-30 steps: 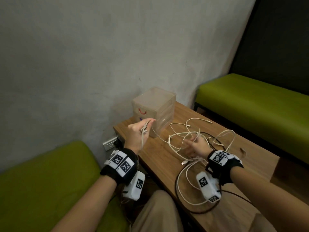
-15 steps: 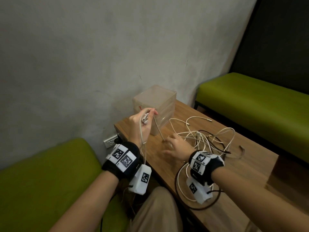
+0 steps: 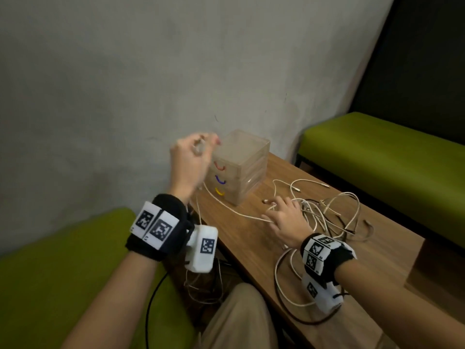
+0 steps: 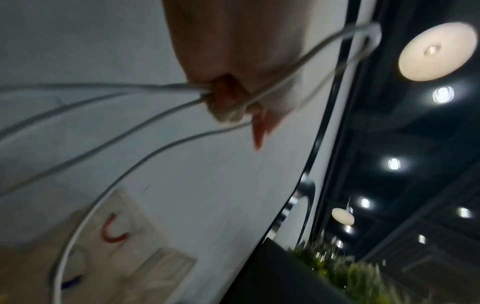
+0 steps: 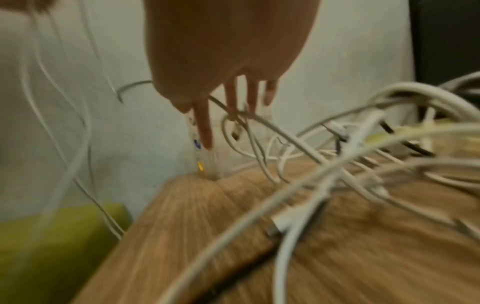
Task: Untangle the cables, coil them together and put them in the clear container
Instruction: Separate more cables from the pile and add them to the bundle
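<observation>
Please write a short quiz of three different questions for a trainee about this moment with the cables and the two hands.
1. True or false: the left hand is raised and holds white cable strands.
2. Where does the right hand lie?
A. inside the clear container
B. on the cable tangle on the wooden table
C. on the green bench
3. Fill in: the drawer handles on the container are red, blue and ____.

Key:
1. True. The wrist view shows strands pinched in its fingers.
2. B. Its fingers are spread over the tangle.
3. Yellow.
</observation>
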Demonstrator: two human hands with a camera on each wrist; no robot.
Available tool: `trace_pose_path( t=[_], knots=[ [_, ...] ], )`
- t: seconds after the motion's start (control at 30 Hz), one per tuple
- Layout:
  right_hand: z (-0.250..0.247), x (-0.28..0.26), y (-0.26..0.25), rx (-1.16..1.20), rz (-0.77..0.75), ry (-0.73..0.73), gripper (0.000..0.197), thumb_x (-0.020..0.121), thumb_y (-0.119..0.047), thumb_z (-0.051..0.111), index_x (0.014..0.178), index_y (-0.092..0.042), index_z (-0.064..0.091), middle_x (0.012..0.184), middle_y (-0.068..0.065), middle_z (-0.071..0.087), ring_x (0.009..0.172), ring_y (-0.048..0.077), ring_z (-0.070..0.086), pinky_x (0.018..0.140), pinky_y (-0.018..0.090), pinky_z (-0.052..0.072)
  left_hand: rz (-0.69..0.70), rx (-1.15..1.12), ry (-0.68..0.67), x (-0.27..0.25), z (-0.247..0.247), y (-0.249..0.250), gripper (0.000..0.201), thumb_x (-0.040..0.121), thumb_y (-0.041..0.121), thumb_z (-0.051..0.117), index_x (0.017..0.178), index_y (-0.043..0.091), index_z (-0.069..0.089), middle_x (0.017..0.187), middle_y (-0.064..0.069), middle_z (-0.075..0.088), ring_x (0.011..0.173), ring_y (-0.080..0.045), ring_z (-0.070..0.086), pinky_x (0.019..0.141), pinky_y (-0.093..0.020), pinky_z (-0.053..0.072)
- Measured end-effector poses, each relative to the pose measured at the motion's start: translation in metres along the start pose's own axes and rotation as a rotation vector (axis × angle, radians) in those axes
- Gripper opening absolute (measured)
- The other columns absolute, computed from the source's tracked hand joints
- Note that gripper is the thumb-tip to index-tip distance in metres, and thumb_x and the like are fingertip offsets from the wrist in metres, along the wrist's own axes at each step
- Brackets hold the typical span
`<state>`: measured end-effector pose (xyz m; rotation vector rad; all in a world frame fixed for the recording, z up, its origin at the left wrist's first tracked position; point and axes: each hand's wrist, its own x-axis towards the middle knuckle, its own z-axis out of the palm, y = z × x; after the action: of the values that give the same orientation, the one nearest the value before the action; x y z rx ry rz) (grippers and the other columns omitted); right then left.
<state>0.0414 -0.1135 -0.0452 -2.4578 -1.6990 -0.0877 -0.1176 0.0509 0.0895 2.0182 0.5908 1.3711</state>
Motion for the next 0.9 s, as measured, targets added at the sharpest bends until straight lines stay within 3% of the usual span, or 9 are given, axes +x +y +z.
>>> trace_pose_path(
  t=[0.13, 0.2, 0.27, 0.4, 0.5, 0.57, 0.67, 0.77, 0.9],
  knots=[
    [-0.015, 0.006, -0.014, -0.154, 0.041, -0.057, 0.086, 0.080, -0.052, -0.005, 0.104, -0.013, 0.066, 0.122, 0.011, 0.050, 0.117, 0.030, 0.039, 0.096, 0.048, 0.027, -0.139, 0.262, -0.726, -0.042, 0.036, -0.014, 0.013, 0.078, 0.026, 0.069, 0.088, 0.019, 0.073, 0.089, -0.004, 0.073, 0.084, -0.014, 0.067, 0.078, -0.024, 0.052],
    [-0.021, 0.008, -0.021, -0.204, 0.007, -0.131, 0.072, 0.085, -0.045, 0.004, 0.104, -0.007, 0.063, 0.115, 0.012, 0.052, 0.111, 0.029, 0.042, 0.090, 0.043, 0.028, -0.180, 0.283, -0.869, -0.066, 0.054, -0.014, 0.029, 0.077, 0.036, 0.071, 0.097, 0.015, 0.072, 0.099, -0.007, 0.072, 0.093, -0.017, 0.065, 0.085, -0.028, 0.051],
    [-0.025, 0.007, -0.026, -0.177, 0.028, -0.135, 0.040, 0.093, -0.031, 0.029, 0.102, -0.008, 0.060, 0.113, 0.012, 0.055, 0.111, 0.030, 0.047, 0.087, 0.041, 0.032, -0.199, 0.305, -0.905, -0.081, 0.068, -0.014, 0.036, 0.078, 0.040, 0.070, 0.099, 0.010, 0.070, 0.097, -0.011, 0.070, 0.095, -0.021, 0.062, 0.085, -0.035, 0.052],
    [-0.024, 0.003, -0.024, -0.021, 0.082, -0.093, 0.032, 0.092, -0.028, 0.030, 0.083, -0.010, 0.055, 0.100, 0.013, 0.062, 0.097, 0.034, 0.059, 0.079, 0.041, 0.041, -0.232, 0.328, -0.894, -0.086, 0.074, -0.022, 0.037, 0.081, 0.046, 0.064, 0.099, 0.013, 0.063, 0.101, -0.010, 0.061, 0.099, -0.026, 0.057, 0.086, -0.040, 0.049],
    [-0.027, 0.010, -0.022, 0.039, 0.142, 0.025, 0.040, 0.100, -0.035, 0.026, 0.075, -0.012, 0.048, 0.091, 0.012, 0.063, 0.087, 0.034, 0.061, 0.068, 0.038, 0.038, -0.201, 0.377, -0.882, -0.088, 0.071, -0.027, 0.033, 0.090, 0.041, 0.055, 0.073, 0.013, 0.050, 0.084, -0.006, 0.049, 0.082, -0.025, 0.054, 0.068, -0.032, 0.039],
    [-0.028, 0.015, -0.020, 0.017, 0.106, 0.091, 0.041, 0.100, -0.038, 0.027, 0.082, -0.012, 0.053, 0.090, 0.007, 0.061, 0.085, 0.030, 0.059, 0.064, 0.033, 0.032, -0.170, 0.345, -0.868, -0.089, 0.066, -0.029, 0.039, 0.092, 0.037, 0.053, 0.058, 0.019, 0.044, 0.068, -0.002, 0.049, 0.073, -0.027, 0.055, 0.061, -0.030, 0.034],
    [-0.020, 0.014, -0.013, 0.061, 0.078, 0.154, 0.031, 0.094, -0.042, 0.043, 0.106, -0.014, 0.047, 0.106, 0.002, 0.049, 0.096, 0.022, 0.051, 0.073, 0.029, 0.031, -0.206, 0.122, -0.719, -0.081, 0.048, -0.031, 0.041, 0.091, 0.036, 0.055, 0.063, 0.007, 0.059, 0.051, 0.000, 0.047, 0.053, -0.017, 0.044, 0.054, -0.028, 0.027],
    [0.004, 0.001, 0.003, 0.014, 0.199, -0.090, 0.059, 0.088, -0.043, 0.052, 0.135, -0.016, 0.030, 0.130, 0.005, 0.038, 0.120, 0.025, 0.041, 0.096, 0.044, 0.038, -0.316, -0.108, -0.504, -0.057, 0.019, -0.040, 0.040, 0.079, 0.044, 0.063, 0.049, 0.018, 0.060, 0.042, 0.003, 0.046, 0.043, -0.009, 0.038, 0.051, -0.029, 0.027],
    [0.029, -0.014, 0.022, -0.128, 0.183, -0.316, 0.039, 0.094, -0.028, 0.045, 0.133, -0.022, 0.043, 0.134, 0.006, 0.039, 0.126, 0.026, 0.037, 0.097, 0.047, 0.035, -0.367, -0.093, -0.218, -0.037, -0.009, -0.046, 0.056, 0.082, 0.039, 0.064, 0.042, 0.021, 0.030, 0.035, 0.008, 0.022, 0.038, -0.006, 0.019, 0.047, -0.029, 0.019]
  ],
)
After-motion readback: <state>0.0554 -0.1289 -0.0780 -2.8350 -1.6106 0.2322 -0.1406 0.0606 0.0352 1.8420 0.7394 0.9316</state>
